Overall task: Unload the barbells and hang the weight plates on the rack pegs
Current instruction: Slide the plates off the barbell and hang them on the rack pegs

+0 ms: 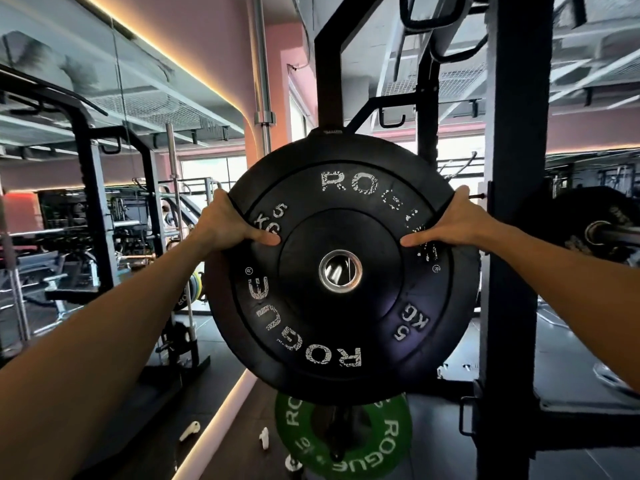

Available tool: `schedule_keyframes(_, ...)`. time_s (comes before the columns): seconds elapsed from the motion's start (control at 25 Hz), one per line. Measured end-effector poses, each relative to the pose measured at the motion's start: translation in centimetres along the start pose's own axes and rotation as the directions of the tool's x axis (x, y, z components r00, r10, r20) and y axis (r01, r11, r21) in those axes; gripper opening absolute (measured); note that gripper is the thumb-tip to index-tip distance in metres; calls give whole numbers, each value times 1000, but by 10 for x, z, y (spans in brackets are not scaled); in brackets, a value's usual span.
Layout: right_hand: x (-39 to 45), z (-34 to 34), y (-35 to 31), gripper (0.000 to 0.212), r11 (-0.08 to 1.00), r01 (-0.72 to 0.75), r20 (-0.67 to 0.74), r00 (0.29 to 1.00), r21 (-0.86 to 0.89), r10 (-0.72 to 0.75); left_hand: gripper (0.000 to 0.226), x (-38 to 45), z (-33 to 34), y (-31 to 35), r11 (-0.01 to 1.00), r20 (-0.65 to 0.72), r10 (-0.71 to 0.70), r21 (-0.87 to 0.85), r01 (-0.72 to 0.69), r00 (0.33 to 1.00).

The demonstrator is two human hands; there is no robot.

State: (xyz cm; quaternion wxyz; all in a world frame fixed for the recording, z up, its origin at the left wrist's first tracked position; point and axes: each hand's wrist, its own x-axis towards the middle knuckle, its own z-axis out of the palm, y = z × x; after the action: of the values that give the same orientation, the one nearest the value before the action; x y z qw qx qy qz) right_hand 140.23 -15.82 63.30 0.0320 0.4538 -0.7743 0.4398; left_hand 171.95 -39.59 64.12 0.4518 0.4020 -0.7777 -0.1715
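A black 5 kg plate marked ROGUE fills the middle of the view, face toward the camera and upright. The left hand grips its upper left rim, thumb laid across the face; the right hand grips the upper right rim the same way. Another black plate sits just behind it, its edge showing at the right. Below hangs a green plate. A black rack upright stands at the right, with a loaded barbell sleeve beyond it.
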Motion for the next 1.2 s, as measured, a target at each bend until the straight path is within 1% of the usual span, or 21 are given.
schedule_keyframes(0.24, 42, 50, 6, 148, 1000, -17, -12, 1000, -8, 17, 119, 45, 32, -46, 1000, 31, -9, -30, 10, 999)
schedule_keyframes(0.36, 61, 75, 13, 151, 998, -53, 8, 999, -17, 53, 122, 65, 51, -66, 999, 35, -12, -37, 14, 999)
schedule_keyframes(0.44, 78, 95, 21, 155, 997, -74, -6, 997, -23, 74, 125, 83, 69, -83, 999, 71, -12, -41, 15, 997)
schedule_keyframes(0.56, 99, 123, 36, 146, 999, -32, 48, 998, -42, 34, 126, 110, 100, -115, 1000, 127, 3, -23, 0, 992)
schedule_keyframes(0.72, 125, 148, 54, 143, 992, -75, 33, 996, -98, 78, 125, 156, 145, -162, 1000, 165, -3, -18, 6, 986)
schedule_keyframes(0.8, 143, 163, 65, 146, 988, -91, 22, 995, -122, 94, 125, 163, 160, -166, 999, 180, 8, -50, 1, 984)
schedule_keyframes(0.84, 152, 172, 71, 146, 987, -105, 9, 994, -122, 107, 125, 160, 165, -163, 998, 170, 8, -58, 2, 985)
schedule_keyframes(0.92, 165, 186, 82, 140, 987, -115, -16, 993, -111, 114, 124, 159, 176, -160, 996, 129, 30, -92, -18, 991)
schedule_keyframes(1.0, 180, 197, 93, 139, 989, -94, -91, 992, -113, 84, 119, 170, 188, -160, 990, 76, 73, -124, -63, 994)
schedule_keyframes(1.04, 187, 201, 97, 139, 992, -76, -126, 990, -104, 63, 116, 175, 194, -159, 989, 66, 80, -132, -71, 995)
schedule_keyframes(1.12, 202, 213, 107, 135, 995, -79, -180, 981, -55, 68, 113, 189, 208, -163, 988, 52, 72, -137, -64, 996)
schedule_keyframes(1.2, 225, 225, 119, 134, 996, -79, -201, 977, -34, 71, 114, 207, 226, -168, 987, 31, 83, -139, -78, 996)
